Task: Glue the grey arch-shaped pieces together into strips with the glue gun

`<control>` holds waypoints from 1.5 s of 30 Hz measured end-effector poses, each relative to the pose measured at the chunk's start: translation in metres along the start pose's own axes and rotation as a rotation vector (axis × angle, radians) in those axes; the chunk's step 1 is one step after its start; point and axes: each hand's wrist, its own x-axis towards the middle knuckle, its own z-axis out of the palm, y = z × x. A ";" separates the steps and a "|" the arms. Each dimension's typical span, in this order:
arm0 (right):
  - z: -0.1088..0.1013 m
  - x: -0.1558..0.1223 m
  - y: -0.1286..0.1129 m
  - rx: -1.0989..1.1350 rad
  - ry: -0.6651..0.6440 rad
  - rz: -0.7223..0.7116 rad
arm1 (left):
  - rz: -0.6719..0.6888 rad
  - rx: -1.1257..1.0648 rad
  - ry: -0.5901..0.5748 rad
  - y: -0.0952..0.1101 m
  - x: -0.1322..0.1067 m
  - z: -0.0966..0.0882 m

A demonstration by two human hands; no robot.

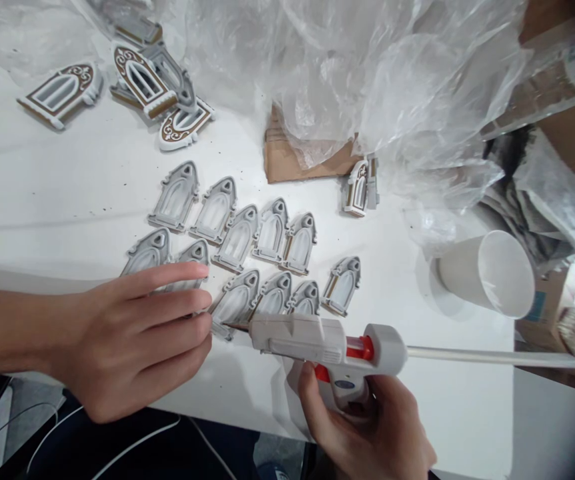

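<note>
My right hand (372,427) is wrapped round the grip of a white and red hot glue gun (297,337), thumb at the red trigger area. A long translucent glue stick (487,357) sticks out of its back end. The gun's metal nozzle points left and meets the lower edge of a small grey arched window frame (236,297). With fingers stretched out, my left hand (142,333) lies over two other arched frames and partly hides them; its fingertips reach beside the nozzle. More such frames (215,210) lie in loose rows, undersides up.
Brown-and-white decorated arched frames (62,93) lie at the back left. Crumpled clear plastic (317,60) and a cardboard piece (307,157) cover the back. A white cup (487,273) lies on its side at right. White cables (137,443) hang below the table's front edge.
</note>
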 end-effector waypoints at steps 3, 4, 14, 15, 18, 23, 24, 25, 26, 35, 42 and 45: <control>-0.001 -0.001 0.001 -0.029 -0.012 -0.017 | 0.002 0.009 -0.004 0.000 0.000 0.000; 0.000 0.000 0.001 -0.030 -0.016 -0.013 | 0.001 0.008 -0.006 0.000 0.000 0.000; -0.001 0.004 0.000 0.042 0.003 -0.017 | 0.006 0.028 -0.031 -0.001 0.001 -0.002; -0.002 0.004 0.000 0.032 -0.021 -0.020 | 0.010 0.037 -0.045 -0.001 0.000 -0.002; -0.003 0.003 0.002 0.001 -0.051 -0.034 | 0.027 0.045 -0.056 -0.002 0.000 -0.003; -0.002 0.003 0.002 0.009 -0.009 -0.045 | 0.019 0.046 -0.056 -0.002 0.002 -0.003; -0.001 0.003 0.002 0.014 -0.021 -0.043 | 0.009 0.047 -0.061 -0.002 0.002 -0.003; -0.001 0.004 0.002 0.023 -0.037 -0.043 | -0.003 0.046 -0.063 -0.001 0.002 -0.003; -0.001 0.004 0.002 0.036 -0.031 -0.045 | -0.015 0.043 -0.064 0.000 0.002 -0.004; 0.004 0.002 0.009 0.178 0.115 0.083 | -0.108 0.079 -0.038 0.011 -0.002 -0.006; 0.002 0.013 -0.011 0.029 0.117 0.154 | -0.093 0.139 -0.007 -0.002 -0.020 -0.017; 0.001 0.022 -0.030 -0.012 0.150 0.160 | -0.040 0.142 -0.006 -0.018 -0.030 -0.024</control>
